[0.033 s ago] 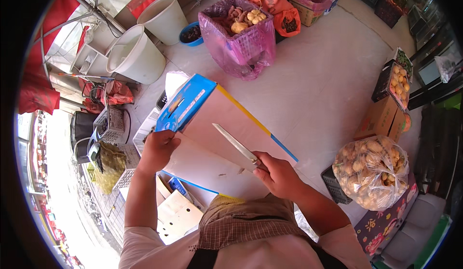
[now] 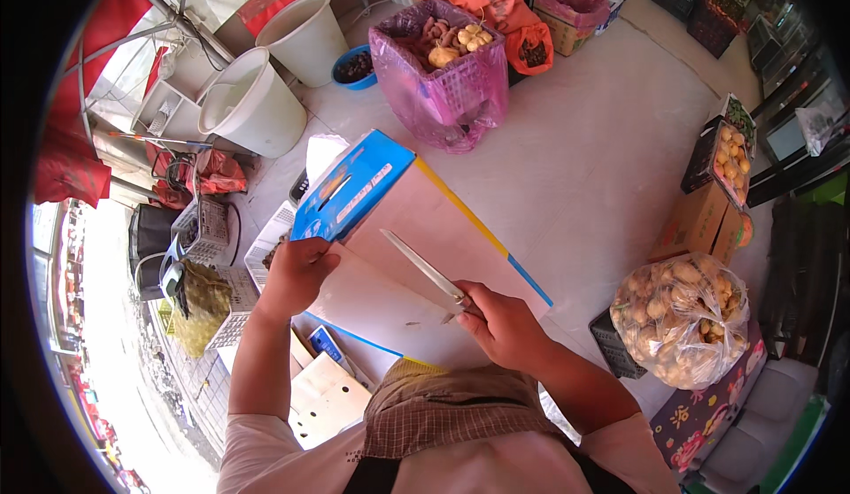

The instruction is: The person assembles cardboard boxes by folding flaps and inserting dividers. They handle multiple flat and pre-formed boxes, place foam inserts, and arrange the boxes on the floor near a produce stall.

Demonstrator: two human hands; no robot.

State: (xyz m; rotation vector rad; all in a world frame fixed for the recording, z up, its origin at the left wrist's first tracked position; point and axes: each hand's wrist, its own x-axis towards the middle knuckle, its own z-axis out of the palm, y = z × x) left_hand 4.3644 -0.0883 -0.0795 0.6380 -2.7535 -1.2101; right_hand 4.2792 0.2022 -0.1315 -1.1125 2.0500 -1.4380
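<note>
A cardboard box (image 2: 443, 219) with a blue printed end, yellow-and-blue edges and large pale faces is held against the front of my body. At its left edge, just below the blue end, my left hand (image 2: 301, 274) is closed on the cardboard, fingertips partly hidden. My right hand (image 2: 498, 321) grips a knife (image 2: 423, 266) by its handle, mostly hidden in the fist. The long narrow blade points up and left across the box's pale face; whether it touches the cardboard I cannot tell.
Ahead stands a purple-bag-lined crate (image 2: 443, 96) of root vegetables. White buckets (image 2: 254, 109) and a blue bowl (image 2: 356, 67) are at far left. On the right a clear bag of potato-like produce (image 2: 682, 317) rests beside a black crate (image 2: 615, 343). A cut pale carton (image 2: 329, 397) lies lower left.
The box's blue end has shifted a little to the right, and my left hand with it. My right hand and the knife have moved slightly left.
</note>
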